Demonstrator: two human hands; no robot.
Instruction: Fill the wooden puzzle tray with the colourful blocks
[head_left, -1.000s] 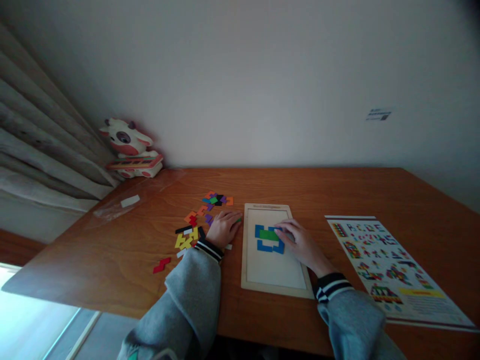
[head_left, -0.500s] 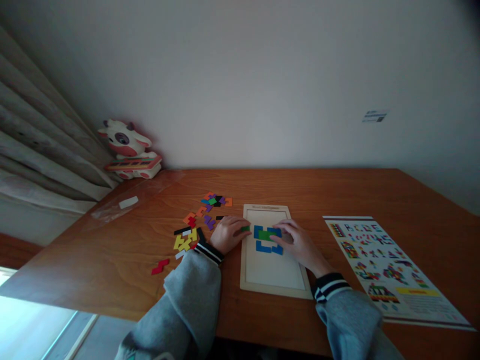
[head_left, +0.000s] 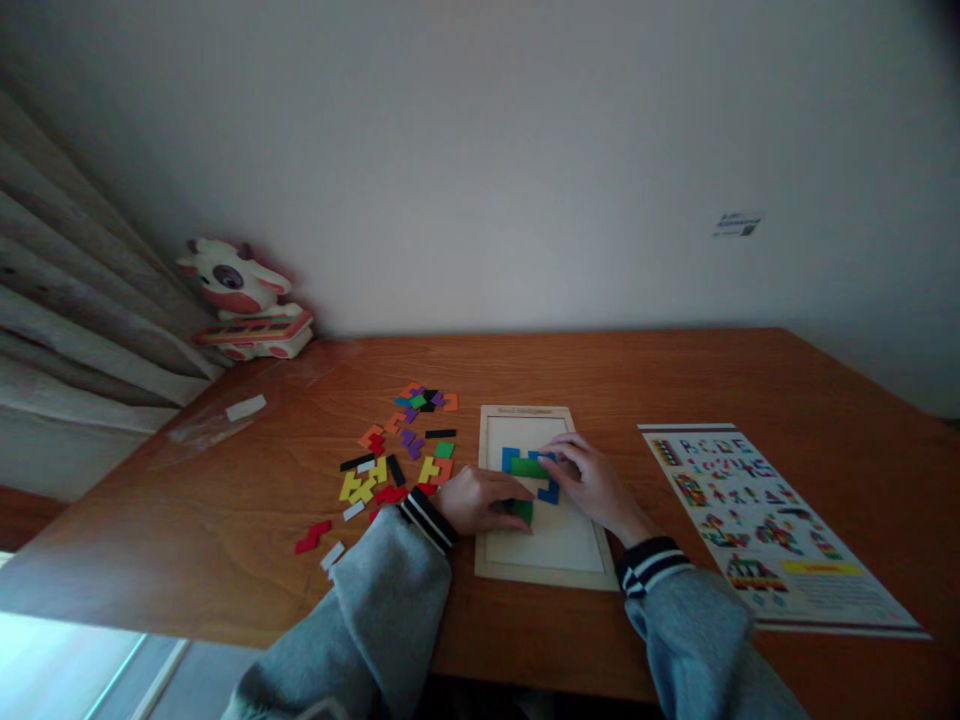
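- The left hand (head_left: pixel 480 498) reaches over the near left part of the puzzle board (head_left: pixel 545 578), its grip closed on a flat green piece (head_left: pixel 523 513) that shows between thumb and fingers.
- The right hand (head_left: pixel 596 483) bends over the board's right side, thumb and fingers slightly apart at the right end of a green bar (head_left: pixel 529 467); whether this grip presses or pinches anything, I cannot tell.
- Angular, flat blue pieces (head_left: pixel 509 459) lie around the bar, partly hidden by both hands; the held piece is nearer the person than the bar.
- The board has a pale, wood-like raised rim around a smooth whitish bed, which bears the bar and the blue pieces.
- Left of it, blocky pieces are scattered on the brown wood-grain worktop (head_left: pixel 675 380): notched yellow pieces (head_left: pixel 363 491), a stepped red piece (head_left: pixel 313 537), a straight black strip (head_left: pixel 440 434) and a green block (head_left: pixel 444 450), among others.
- A printed sheet (head_left: pixel 772 520) with colourful figures lies flat, right of the board.
- At the far left sit a cow toy (head_left: pixel 244 290) with a keyboard and, nearer, a clear, crinkled plastic wrapper (head_left: pixel 202 428) with a white label (head_left: pixel 246 407).
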